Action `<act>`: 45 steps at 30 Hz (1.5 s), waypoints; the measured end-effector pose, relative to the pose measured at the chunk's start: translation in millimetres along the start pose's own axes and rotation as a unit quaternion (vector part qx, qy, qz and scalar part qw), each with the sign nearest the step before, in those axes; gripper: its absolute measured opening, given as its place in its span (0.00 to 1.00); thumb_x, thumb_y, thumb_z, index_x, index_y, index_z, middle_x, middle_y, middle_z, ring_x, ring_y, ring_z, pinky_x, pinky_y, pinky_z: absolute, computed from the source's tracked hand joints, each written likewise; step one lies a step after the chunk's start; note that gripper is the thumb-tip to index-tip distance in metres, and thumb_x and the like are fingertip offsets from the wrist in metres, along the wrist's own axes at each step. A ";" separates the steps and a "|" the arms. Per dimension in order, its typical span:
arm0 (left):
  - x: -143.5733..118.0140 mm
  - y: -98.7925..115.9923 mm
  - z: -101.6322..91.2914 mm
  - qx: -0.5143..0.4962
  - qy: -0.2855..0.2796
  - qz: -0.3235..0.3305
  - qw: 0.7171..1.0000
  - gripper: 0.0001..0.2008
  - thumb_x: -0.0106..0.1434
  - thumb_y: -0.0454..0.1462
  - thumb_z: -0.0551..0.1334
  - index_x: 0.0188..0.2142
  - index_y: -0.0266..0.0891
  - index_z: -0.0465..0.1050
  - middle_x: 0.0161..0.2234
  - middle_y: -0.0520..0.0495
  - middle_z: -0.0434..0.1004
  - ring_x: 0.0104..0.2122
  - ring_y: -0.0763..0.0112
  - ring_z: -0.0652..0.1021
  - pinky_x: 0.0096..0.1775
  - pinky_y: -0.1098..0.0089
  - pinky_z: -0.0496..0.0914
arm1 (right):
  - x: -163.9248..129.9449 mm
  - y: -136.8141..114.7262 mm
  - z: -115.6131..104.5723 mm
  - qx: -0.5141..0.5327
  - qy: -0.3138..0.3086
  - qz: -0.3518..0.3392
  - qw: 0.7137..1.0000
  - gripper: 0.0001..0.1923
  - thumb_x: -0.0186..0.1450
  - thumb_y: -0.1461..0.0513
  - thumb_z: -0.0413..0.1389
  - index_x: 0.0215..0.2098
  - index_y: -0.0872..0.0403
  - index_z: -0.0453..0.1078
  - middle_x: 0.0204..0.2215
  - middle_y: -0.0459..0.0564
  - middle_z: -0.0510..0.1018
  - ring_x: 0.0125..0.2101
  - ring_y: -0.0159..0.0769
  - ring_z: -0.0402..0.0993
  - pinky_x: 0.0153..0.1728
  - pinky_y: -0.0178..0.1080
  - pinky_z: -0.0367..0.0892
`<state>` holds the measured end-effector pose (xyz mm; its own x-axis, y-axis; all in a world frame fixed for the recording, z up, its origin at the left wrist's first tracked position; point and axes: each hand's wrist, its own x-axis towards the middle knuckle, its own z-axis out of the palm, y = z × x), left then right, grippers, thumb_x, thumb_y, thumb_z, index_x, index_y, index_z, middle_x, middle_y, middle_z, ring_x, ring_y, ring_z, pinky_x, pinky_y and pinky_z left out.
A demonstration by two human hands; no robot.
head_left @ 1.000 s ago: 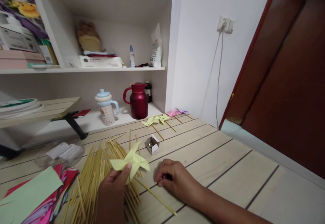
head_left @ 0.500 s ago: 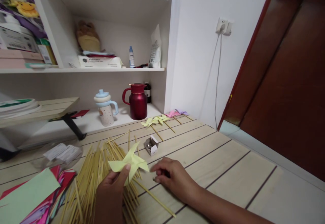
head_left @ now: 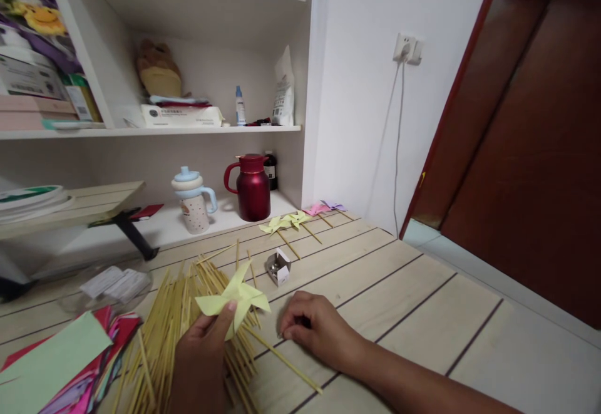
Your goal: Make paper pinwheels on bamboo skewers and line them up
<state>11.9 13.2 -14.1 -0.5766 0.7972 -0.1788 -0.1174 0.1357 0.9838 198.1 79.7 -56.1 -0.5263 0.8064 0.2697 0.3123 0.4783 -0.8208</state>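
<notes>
My left hand [head_left: 206, 332] pinches a pale yellow paper pinwheel [head_left: 240, 298] near its middle, thumb on top, above a spread of thin wooden sticks [head_left: 173, 320]. To its right, my right hand [head_left: 310, 326] rests on the table with its fingertips and thumb pressed together. A tiny thing shows at those fingertips, too small to name. Just beyond the right hand stands a small open box [head_left: 278, 268] with shiny metal bits inside. A single stick [head_left: 286, 362] lies between the two hands.
Finished pinwheels on sticks, yellow [head_left: 284, 221], pink [head_left: 317, 208] and purple [head_left: 333, 205], lie at the table's back edge. Coloured paper [head_left: 56, 357] is stacked at left, beside a clear plastic bag [head_left: 107, 285]. A red jug [head_left: 253, 188] and a cup [head_left: 193, 204] stand behind.
My right hand's fingers have curled in and closed more tightly, drawing slightly toward me. The left hand still holds the pinwheel almost in place. The view has shifted slightly.
</notes>
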 end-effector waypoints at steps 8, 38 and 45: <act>5.4 -4.5 -1.8 0.031 -0.015 0.017 0.999 0.22 0.47 0.49 0.70 0.36 0.34 0.81 0.31 0.47 0.83 0.36 0.56 0.79 0.41 0.64 0.69 | -2.5 2.4 1.2 -0.022 -0.001 0.008 1.000 0.15 0.55 0.71 0.63 0.38 0.49 0.81 0.30 0.46 0.77 0.32 0.35 0.73 0.35 0.36 0.66; 4.3 -3.8 -0.3 0.048 0.002 0.024 0.999 0.25 0.44 0.51 0.69 0.37 0.35 0.81 0.29 0.48 0.83 0.35 0.56 0.79 0.43 0.61 0.69 | 11.1 -10.4 -4.7 0.405 0.022 0.143 0.903 0.03 0.49 0.68 0.61 0.23 0.57 0.71 0.41 0.53 0.79 0.38 0.39 0.78 0.34 0.36 0.68; 6.8 -7.8 0.4 0.039 0.001 0.027 0.999 0.22 0.44 0.50 0.69 0.34 0.36 0.81 0.33 0.47 0.83 0.40 0.54 0.79 0.45 0.61 0.67 | 16.3 -3.3 -8.6 0.526 -0.016 0.241 0.816 0.07 0.47 0.66 0.61 0.21 0.57 0.65 0.28 0.54 0.83 0.21 0.34 0.79 0.16 0.30 0.66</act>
<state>9.2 17.8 -23.1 -0.5828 0.8030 -0.1247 -0.0232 0.1369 0.9903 195.3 94.3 -44.7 -0.5688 0.7949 -0.2110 -0.3532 -0.4678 -0.8102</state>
